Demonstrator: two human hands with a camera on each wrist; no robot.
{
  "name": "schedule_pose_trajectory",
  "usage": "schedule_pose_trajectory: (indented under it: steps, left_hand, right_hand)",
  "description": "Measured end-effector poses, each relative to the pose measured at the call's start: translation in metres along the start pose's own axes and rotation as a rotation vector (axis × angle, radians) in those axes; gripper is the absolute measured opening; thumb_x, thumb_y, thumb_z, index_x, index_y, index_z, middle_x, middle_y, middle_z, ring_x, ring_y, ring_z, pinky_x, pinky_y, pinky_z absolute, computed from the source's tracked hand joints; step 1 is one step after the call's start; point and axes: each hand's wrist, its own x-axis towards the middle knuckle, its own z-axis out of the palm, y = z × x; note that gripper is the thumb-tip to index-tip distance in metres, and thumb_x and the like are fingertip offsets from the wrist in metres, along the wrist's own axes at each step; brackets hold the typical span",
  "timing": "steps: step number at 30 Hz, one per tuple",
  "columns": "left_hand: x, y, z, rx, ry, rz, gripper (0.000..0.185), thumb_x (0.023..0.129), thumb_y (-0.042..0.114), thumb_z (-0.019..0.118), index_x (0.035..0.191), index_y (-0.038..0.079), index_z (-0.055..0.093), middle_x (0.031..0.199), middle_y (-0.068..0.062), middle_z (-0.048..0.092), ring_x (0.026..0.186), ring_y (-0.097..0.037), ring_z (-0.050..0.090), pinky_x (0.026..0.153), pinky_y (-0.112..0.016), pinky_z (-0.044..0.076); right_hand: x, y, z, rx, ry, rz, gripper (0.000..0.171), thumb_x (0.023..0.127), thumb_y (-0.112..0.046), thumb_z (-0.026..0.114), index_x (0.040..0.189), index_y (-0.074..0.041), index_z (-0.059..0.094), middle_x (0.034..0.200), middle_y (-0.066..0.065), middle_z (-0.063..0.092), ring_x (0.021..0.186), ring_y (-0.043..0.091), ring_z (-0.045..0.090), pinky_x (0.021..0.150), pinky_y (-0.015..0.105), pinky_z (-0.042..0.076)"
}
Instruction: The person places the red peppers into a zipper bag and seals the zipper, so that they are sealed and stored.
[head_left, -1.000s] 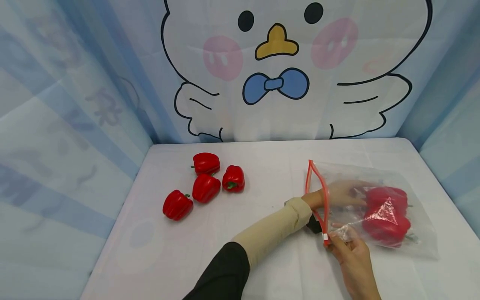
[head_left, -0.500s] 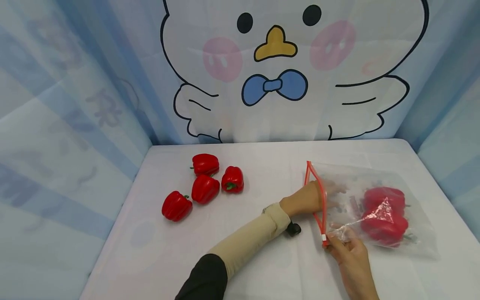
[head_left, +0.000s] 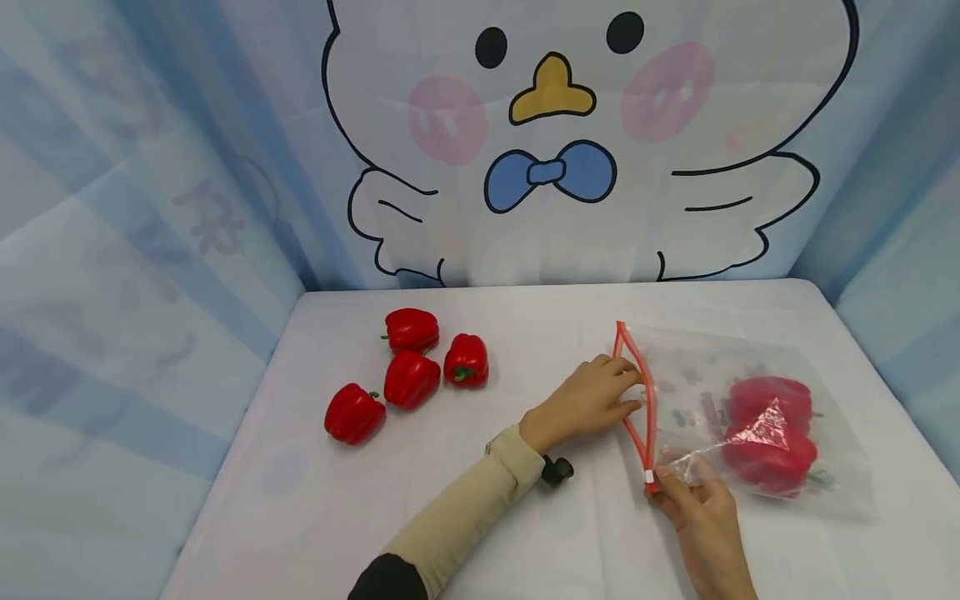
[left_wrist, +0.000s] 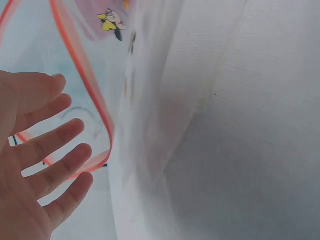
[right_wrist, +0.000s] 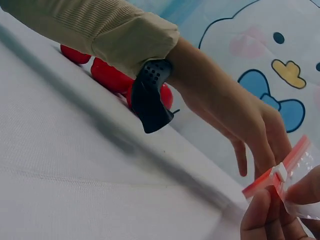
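Four red peppers [head_left: 411,365] lie loose; one zip bag [head_left: 750,417] holds what looks like two more; two hands.

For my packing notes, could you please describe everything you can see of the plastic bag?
The bag is a clear plastic zip bag with a red zipper strip and a small white slider at its near end. It lies flat on the white table, its mouth facing left and gaping open. Faint printed figures show on the film. Two red peppers lie inside it. The right hand pinches the slider corner; the open left hand is at the mouth, outside it.
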Motion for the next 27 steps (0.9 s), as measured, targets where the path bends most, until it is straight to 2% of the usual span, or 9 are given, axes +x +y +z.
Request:
schedule_pose_trajectory:
  steps: [8,15,22,27]
  left_hand:
    - [-0.025,0.000,-0.013,-0.054,0.090,-0.078,0.033,0.105,0.034,0.063,0.136,0.024,0.067,0.135,0.004,0.065,0.122,-0.016,0.060,0.100,-0.030,0.051]
    - [-0.049,-0.006,-0.025,-0.110,0.205,-0.267,0.033,0.104,0.029,0.066,0.136,0.023,0.066,0.137,0.004,0.065,0.124,-0.018,0.060,0.100,-0.035,0.052]
    - [-0.065,-0.015,-0.034,-0.126,0.414,-0.389,0.031,0.101,0.020,0.069,0.132,0.019,0.067,0.134,-0.001,0.067,0.124,-0.024,0.062,0.098,-0.041,0.053]
    - [-0.074,-0.025,-0.039,-0.094,0.476,-0.488,0.033,0.099,0.018,0.070,0.132,0.016,0.067,0.137,-0.004,0.065,0.130,-0.026,0.059,0.105,-0.045,0.051]
  right_hand:
    - [0.000,0.000,0.000,0.036,0.001,-0.009,0.025,0.104,0.004,0.054,0.109,-0.015,0.069,0.090,-0.005,0.070,0.079,0.008,0.069,0.075,0.022,0.059]
    - [-0.001,0.005,0.001,0.068,-0.014,-0.022,0.026,0.104,0.006,0.052,0.108,-0.014,0.068,0.091,-0.005,0.069,0.079,0.008,0.069,0.075,0.021,0.059]
    - [-0.001,0.004,0.003,0.072,-0.018,-0.061,0.025,0.103,0.008,0.052,0.108,-0.011,0.068,0.091,-0.005,0.069,0.078,0.009,0.068,0.073,0.021,0.058]
    - [-0.001,0.002,0.003,0.056,-0.012,-0.047,0.024,0.103,0.007,0.053,0.107,-0.011,0.068,0.091,-0.005,0.068,0.079,0.008,0.068,0.073,0.021,0.058]
